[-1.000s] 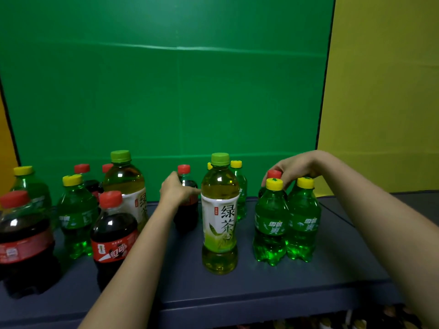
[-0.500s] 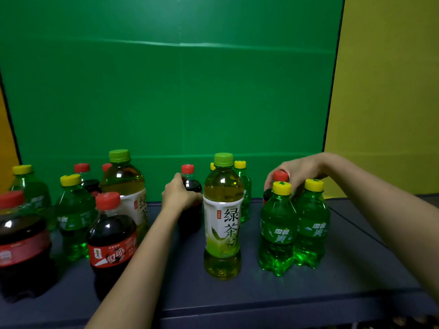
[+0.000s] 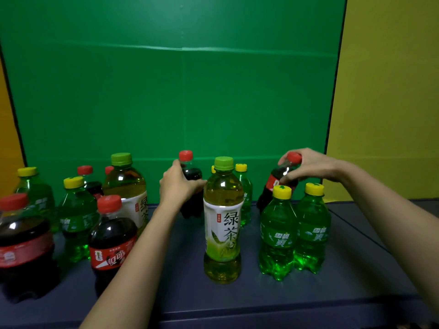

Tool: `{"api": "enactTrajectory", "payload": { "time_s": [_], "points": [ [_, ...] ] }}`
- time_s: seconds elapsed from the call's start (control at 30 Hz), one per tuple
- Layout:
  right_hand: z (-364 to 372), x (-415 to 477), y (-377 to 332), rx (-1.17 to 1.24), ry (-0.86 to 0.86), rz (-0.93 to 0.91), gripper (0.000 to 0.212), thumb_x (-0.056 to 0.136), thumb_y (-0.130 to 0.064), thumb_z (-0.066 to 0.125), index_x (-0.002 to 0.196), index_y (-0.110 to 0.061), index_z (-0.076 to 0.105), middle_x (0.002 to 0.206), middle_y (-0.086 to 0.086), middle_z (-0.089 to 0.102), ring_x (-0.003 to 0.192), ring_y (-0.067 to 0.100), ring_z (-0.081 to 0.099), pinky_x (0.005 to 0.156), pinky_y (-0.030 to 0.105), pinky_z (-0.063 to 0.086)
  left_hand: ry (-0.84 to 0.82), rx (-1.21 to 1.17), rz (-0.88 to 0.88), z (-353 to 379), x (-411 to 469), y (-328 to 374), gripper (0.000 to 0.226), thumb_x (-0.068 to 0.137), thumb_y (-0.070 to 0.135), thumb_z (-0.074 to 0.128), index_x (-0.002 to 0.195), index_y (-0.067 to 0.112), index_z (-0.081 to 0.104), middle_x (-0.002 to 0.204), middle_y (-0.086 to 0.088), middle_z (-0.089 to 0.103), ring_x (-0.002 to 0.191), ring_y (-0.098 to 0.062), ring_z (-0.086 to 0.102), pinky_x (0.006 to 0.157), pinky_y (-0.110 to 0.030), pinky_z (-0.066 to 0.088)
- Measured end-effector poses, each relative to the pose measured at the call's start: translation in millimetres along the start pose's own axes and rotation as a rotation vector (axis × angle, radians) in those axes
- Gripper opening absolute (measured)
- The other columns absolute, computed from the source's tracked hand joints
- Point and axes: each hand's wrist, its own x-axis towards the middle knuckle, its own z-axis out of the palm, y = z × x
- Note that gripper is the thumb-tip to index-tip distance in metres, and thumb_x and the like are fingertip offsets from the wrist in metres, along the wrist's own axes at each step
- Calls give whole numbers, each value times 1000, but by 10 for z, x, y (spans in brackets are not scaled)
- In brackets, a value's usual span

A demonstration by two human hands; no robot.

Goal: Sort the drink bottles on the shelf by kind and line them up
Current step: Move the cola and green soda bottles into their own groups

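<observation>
Single view, head-worn, wide-angle. Faces forward and slightly down across dark shelf [image 3: 308, 298] to green backdrop [image 3: 166, 103]; yellow panel [image 3: 392, 91] at right. Close in: forearms enter from bottom edge, left hand [image 3: 177, 186] round left cola bottle [image 3: 192, 176], right hand [image 3: 308, 166] round right cola bottle [image 3: 276, 179], both mid-frame. Big cola bottle [image 3: 23, 245] at far left cut by frame edge. Backdrop edges lean outward: lens distortion.

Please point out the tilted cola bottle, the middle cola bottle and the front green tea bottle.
tilted cola bottle [image 3: 271, 182]: head view, red label near its shoulder.
middle cola bottle [image 3: 193, 173]: head view, dark shoulder below the cap.
front green tea bottle [image 3: 224, 224]: head view, white label.
</observation>
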Motion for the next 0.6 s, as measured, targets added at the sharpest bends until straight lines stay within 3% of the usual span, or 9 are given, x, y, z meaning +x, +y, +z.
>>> {"api": "enactTrajectory", "payload": {
  "time_s": [0.1,0.3,0.4,0.6],
  "points": [
    [-121,-53,-168,49,107,-41,30,72,-11,74,93,-22,55,97,4,59,90,18,57,71,23,47,43,-12,60,-126,39,181,56,68,28,79,110,6,50,115,-14,62,106,-31,58,91,-40,46],
    [-315,-147,-596,77,359,-166,26,69,-18,74,87,-24,57,91,-3,61,90,17,59,87,34,49,141,-97,146,-502,90,616,74,66,28,82,117,1,37,124,-16,54,112,-31,53,96,-39,42],
    [-363,-221,-840,82,479,-206,31,66,-26,75,91,-21,58,93,-3,62,96,20,60,88,35,49,181,-131,220,-723,87,793,68,63,31,83,110,7,39,119,-13,57,107,-27,55,93,-36,43],
    [-275,-438,-1385,134,656,-363,24,64,-33,76,78,-28,57,96,0,65,93,16,62,93,36,50,274,-183,327,-1246,-93,955,66,55,40,85,98,18,40,103,-4,59,98,-22,58,90,-37,48]
  ]
}}
